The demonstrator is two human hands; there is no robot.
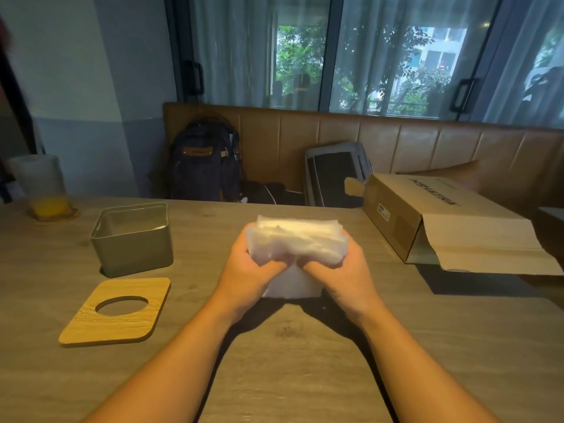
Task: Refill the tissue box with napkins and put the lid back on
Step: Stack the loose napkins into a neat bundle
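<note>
Both hands, left hand (244, 264) and right hand (348, 270), grip a wrapped pack of napkins (297, 239) from either side above the bench (305, 361), fingers curled under it. The pack looks light, soft and slippery in its film, so a hold at both ends suits it. The open tissue box (132, 239) stands to the left, with its wooden lid (116, 311) lying flat just in front.
</note>
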